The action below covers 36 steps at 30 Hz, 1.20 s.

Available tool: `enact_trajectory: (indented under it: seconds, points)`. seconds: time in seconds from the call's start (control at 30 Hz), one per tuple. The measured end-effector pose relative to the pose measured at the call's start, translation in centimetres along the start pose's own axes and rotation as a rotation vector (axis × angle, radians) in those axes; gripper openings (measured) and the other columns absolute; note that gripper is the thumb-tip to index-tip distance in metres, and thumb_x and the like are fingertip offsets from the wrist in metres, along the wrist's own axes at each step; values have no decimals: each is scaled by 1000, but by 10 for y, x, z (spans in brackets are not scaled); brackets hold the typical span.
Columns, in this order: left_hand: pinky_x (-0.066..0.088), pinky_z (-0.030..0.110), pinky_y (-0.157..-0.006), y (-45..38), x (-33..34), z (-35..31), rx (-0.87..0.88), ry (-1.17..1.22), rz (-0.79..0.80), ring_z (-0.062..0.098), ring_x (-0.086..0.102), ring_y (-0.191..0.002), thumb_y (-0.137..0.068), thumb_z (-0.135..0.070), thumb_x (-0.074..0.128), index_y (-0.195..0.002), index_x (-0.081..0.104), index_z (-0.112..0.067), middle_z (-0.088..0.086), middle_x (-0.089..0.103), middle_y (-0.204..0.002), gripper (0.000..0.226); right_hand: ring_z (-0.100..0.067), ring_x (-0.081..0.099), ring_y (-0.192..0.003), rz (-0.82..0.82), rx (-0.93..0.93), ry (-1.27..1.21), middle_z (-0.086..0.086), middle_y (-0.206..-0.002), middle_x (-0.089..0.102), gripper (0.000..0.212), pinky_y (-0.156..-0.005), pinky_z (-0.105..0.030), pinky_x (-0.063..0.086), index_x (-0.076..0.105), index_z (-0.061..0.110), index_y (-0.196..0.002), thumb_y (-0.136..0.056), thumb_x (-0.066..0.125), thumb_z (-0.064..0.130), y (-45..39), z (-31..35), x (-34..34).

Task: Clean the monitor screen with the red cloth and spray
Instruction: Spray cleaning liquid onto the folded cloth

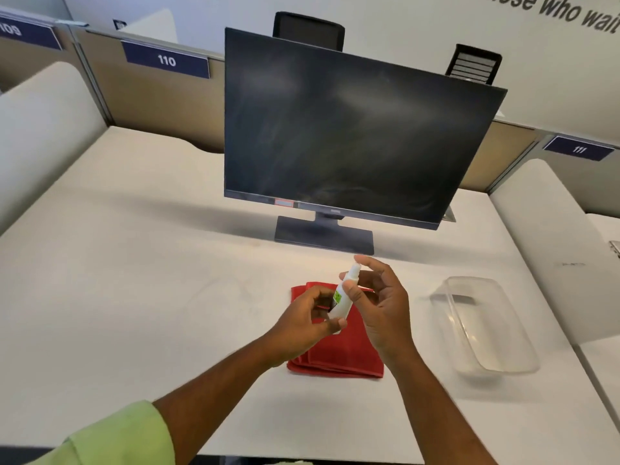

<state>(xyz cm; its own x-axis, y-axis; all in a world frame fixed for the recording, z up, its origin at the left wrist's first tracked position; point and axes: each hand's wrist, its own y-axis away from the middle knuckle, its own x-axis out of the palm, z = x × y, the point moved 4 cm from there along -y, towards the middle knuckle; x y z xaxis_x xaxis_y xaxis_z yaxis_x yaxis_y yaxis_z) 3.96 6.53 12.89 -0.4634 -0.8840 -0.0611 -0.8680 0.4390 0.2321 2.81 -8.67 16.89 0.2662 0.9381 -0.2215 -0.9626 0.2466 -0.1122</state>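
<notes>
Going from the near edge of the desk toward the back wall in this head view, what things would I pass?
Red cloth → spray bottle, held above the cloth by both hands → monitor → partition with number signs.

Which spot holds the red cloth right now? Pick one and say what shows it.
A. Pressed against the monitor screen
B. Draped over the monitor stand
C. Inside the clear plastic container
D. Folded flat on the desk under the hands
D: the red cloth lies folded on the desk, beneath the left hand and right hand, which hold the spray bottle.
</notes>
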Motion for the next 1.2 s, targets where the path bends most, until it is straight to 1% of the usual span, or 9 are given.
enact_trajectory:
  seconds: [0.2,0.37,0.43,0.6,0.83,0.93,1.0,1.1,1.2]
  points:
    - [59,29,-85,-2,17,11,16,139,40,12,69,-107,-91,-23,73,-122,61,-25,-10,71,-114,34,-4,68,-107,-80,-109,238,28,-121,65,43,-87,-23,63,50,48,-135,-94,63,56,10,-1,2]
    - [58,39,-91,-8,32,13,4,163,110,21,69,-111,-98,-14,63,-123,64,-15,1,72,-117,25,-12,64,-121,237,-83,494,17,-161,40,76,-97,-18,56,11,58,-157,-100,62,51,17,-29,-10]
    - [58,40,-93,-9,37,17,-24,153,141,22,69,-112,-96,-14,65,-123,64,-14,2,72,-117,27,-8,60,-127,337,-57,478,21,-165,33,81,-96,-8,49,5,63,-156,-100,63,51,18,-37,-16]
    - [58,36,-92,-10,49,24,-12,99,102,19,69,-110,-99,-11,60,-120,66,-17,-2,73,-113,22,-13,60,-133,436,-26,465,15,-166,36,76,-103,-14,45,-6,69,-152,-104,50,53,20,-51,-18]
    - [59,41,-86,-14,44,35,-3,-233,-177,17,68,-97,-96,9,46,-111,72,-16,-2,71,-106,39,-20,68,-120,432,-107,629,12,-155,53,76,-100,-29,55,10,53,-159,-98,55,53,10,-61,-28]
    - [52,29,-96,-6,27,43,78,-440,-313,2,61,-108,-96,-5,58,-118,69,-28,-14,65,-117,34,-16,71,-88,392,-76,739,7,-125,73,76,-78,-26,56,15,48,-156,-92,55,45,9,-73,-35]
    - [47,30,-102,0,14,57,89,-600,-342,8,55,-118,-96,-15,60,-126,63,-27,-9,59,-126,32,-11,64,-73,375,-50,806,8,-111,75,73,-71,-22,54,17,46,-153,-92,57,42,9,-81,-38]
    - [35,39,-115,7,-6,81,13,-796,-309,20,39,-137,-99,-42,52,-146,44,-21,0,45,-148,52,-5,54,-63,335,-57,841,12,-108,74,67,-67,-12,45,22,45,-152,-96,57,37,12,-88,-34]
    - [3,43,-126,12,-24,107,-59,-966,-174,19,2,-155,-101,-57,37,-160,14,-21,-3,11,-167,73,-4,57,-66,282,-34,780,15,-110,72,64,-69,-13,49,25,43,-152,-97,56,35,16,-90,-26]
